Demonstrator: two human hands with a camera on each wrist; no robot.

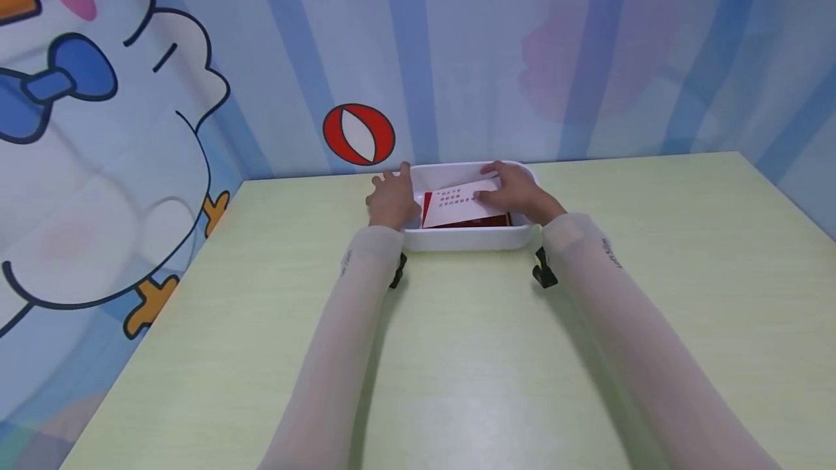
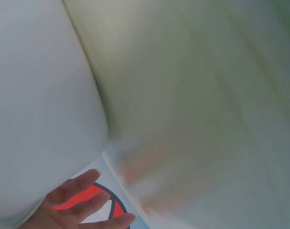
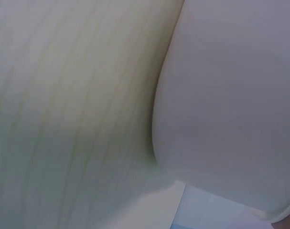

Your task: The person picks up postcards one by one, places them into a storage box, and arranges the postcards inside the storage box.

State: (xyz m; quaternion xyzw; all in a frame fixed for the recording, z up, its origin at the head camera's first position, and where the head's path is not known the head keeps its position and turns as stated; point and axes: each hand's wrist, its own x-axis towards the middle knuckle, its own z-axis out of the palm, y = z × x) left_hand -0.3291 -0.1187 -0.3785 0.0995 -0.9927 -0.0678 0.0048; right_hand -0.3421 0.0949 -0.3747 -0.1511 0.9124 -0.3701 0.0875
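A white plastic tub (image 1: 466, 240) stands at the back of the table against the backdrop. In it lies a white card with printed red characters (image 1: 451, 201), over a dark red flat item (image 1: 480, 222). The left hand (image 1: 393, 201) rests at the tub's left rim with fingers spread; the left wrist view shows the fingers (image 2: 82, 198) fairly straight beside the tub's outer wall. Over the tub's right side, the right hand (image 1: 519, 191) pinches the card's right end, its thumb on the printed face. Only a sliver of that hand (image 3: 288, 223) shows in the right wrist view.
The pale wood-grain table (image 1: 457, 354) meets a striped blue backdrop (image 1: 470, 56) right behind the tub. A red and white ball (image 1: 359, 134) and a cartoon figure (image 1: 98, 187) are printed on the backdrop. Black wrist mounts (image 1: 544, 269) sit under the sleeves.
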